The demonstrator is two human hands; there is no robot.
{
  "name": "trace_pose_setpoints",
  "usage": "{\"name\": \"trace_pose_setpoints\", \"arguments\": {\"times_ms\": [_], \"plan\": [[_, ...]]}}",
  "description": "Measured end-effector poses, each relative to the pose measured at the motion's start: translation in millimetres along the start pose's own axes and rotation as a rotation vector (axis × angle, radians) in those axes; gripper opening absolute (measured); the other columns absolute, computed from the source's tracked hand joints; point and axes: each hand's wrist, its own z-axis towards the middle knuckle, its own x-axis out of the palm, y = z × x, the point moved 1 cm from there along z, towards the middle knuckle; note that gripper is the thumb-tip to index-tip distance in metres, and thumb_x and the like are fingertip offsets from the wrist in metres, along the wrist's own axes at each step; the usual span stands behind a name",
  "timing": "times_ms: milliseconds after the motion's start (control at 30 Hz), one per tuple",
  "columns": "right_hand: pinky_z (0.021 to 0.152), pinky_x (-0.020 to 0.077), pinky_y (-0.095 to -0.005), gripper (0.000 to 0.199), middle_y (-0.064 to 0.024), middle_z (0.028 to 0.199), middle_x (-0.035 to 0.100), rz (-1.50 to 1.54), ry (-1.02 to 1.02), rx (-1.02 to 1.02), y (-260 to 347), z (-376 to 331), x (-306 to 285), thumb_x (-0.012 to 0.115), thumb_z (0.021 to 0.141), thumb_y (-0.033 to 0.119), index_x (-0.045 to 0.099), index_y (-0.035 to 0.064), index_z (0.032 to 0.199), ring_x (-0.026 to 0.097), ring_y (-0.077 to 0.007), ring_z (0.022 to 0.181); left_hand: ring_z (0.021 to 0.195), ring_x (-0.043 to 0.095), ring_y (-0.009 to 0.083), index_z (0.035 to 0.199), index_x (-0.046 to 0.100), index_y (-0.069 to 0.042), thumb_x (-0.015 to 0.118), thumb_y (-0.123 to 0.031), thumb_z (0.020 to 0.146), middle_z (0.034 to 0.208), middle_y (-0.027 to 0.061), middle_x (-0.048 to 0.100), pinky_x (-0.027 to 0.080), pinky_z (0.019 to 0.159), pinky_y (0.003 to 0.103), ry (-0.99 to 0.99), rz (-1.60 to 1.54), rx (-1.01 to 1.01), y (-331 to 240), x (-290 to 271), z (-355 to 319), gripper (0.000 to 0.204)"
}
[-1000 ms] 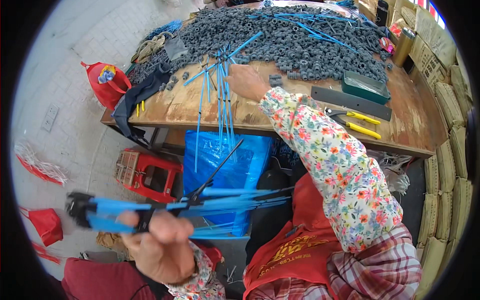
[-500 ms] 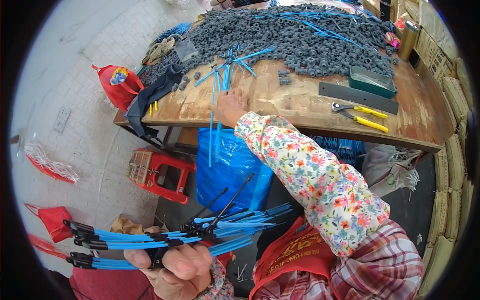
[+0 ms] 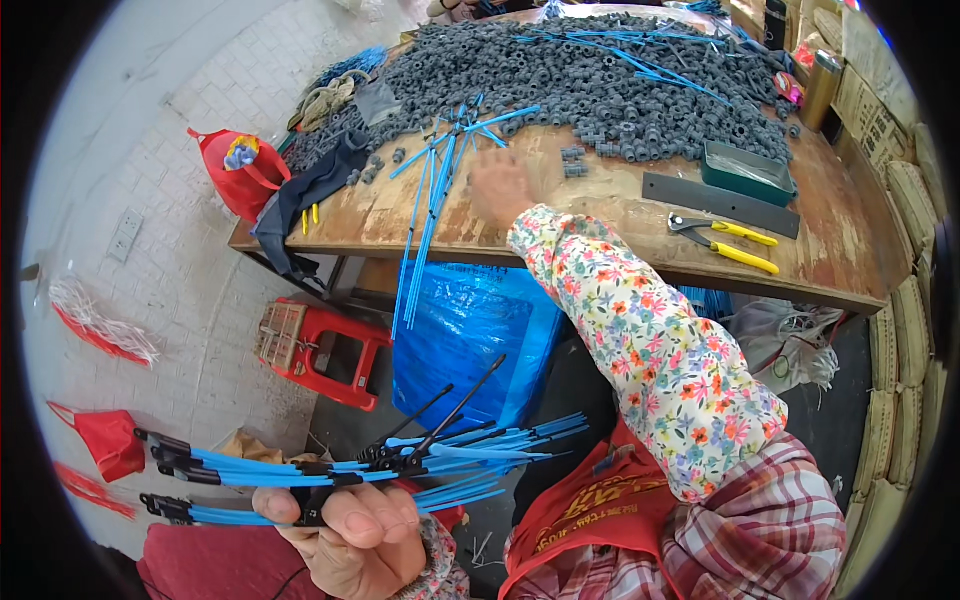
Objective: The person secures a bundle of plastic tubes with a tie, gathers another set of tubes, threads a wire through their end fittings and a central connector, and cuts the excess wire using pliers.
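Observation:
My left hand (image 3: 355, 530) is closed round a bundle of thin blue rods (image 3: 250, 468), low in front of me. Black end pieces sit at the bundle's left, and two black struts stick up from its middle. Over the table, my right hand (image 3: 502, 187) is empty, back upward, its slightly blurred fingers stretched toward the far side. Just left of it lies a loose group of blue rods (image 3: 432, 200), some overhanging the near edge. A few grey ribbed fittings (image 3: 573, 162) stand in a small cluster to the right of that hand.
A large heap of grey fittings (image 3: 520, 75) covers the far part of the wooden table (image 3: 620, 215). At right are yellow-handled pliers (image 3: 735, 245), a dark metal bar (image 3: 720, 203) and a green tray (image 3: 750, 185). Below stand a blue plastic bag (image 3: 480, 340) and a red stool (image 3: 340, 330).
My right hand has let go of the blue rods on the table and moved right and slightly farther away. Their near ends have swung left. The left hand keeps its bundle, nearly still.

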Motion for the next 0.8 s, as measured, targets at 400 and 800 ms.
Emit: {"name": "trace_pose_setpoints", "arguments": {"times_ms": [400, 800], "plan": [[0.073, 0.0520, -0.0429, 0.014, -0.0162, 0.096, 0.059, -0.033, 0.322, -0.200, -39, 28, -68, 0.057, 0.077, 0.011, 0.067, 0.0037, 0.084, 0.057, -0.0318, 0.096, 0.080, 0.042, 0.0154, 0.133, 0.044, -0.020, 0.057, -0.008, 0.090, 0.100, 0.0010, 0.053, 0.034, 0.070, 0.034, -0.138, 0.080, 0.015, 2, -6, 1, 0.046], [0.065, 0.0493, -0.0297, 0.023, -0.0140, 0.083, 0.067, 0.838, 0.280, -0.064, -135, -66, -221, 0.060, 0.086, 0.014, 0.064, -0.0026, 0.101, 0.064, -0.0159, 0.072, 0.089, 0.063, 0.0303, 0.123, 0.044, -0.006, 0.050, -0.017, 0.096, 0.091, 0.0162, 0.064, 0.053, 0.081, 0.041, -0.115, 0.152, 0.031, 36, 37, 82, 0.030]]}}
